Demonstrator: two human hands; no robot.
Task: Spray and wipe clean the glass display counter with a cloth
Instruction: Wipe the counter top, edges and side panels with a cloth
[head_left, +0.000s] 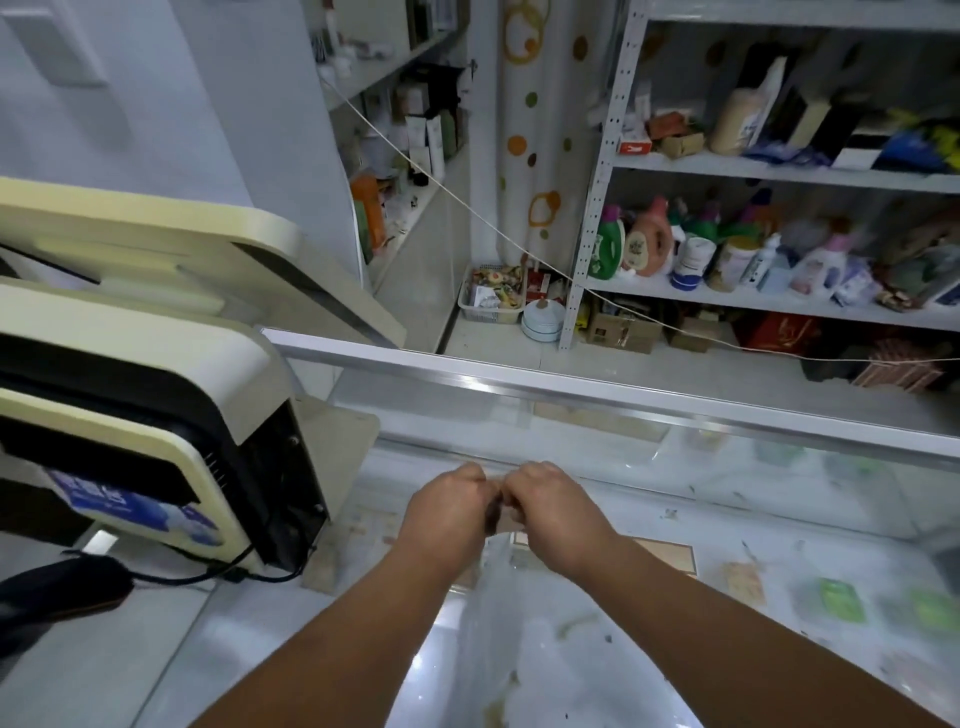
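Bag (500, 629) hangs from hands (451, 512) (553, 506) above counter (675, 654).

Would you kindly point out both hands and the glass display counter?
left hand (448, 512), head view, back of the hand.
right hand (553, 512), head view, back of the hand.
glass display counter (810, 525), head view, bare glass top.

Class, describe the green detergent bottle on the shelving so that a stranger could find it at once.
Behind the glass display counter stands a pale metal shelving unit on the right. Go to its lowest shelf, crowded with bottles, and look at the left end beside the upright post. The green detergent bottle there has a purple cap; its neighbour is a salmon-pink jug.
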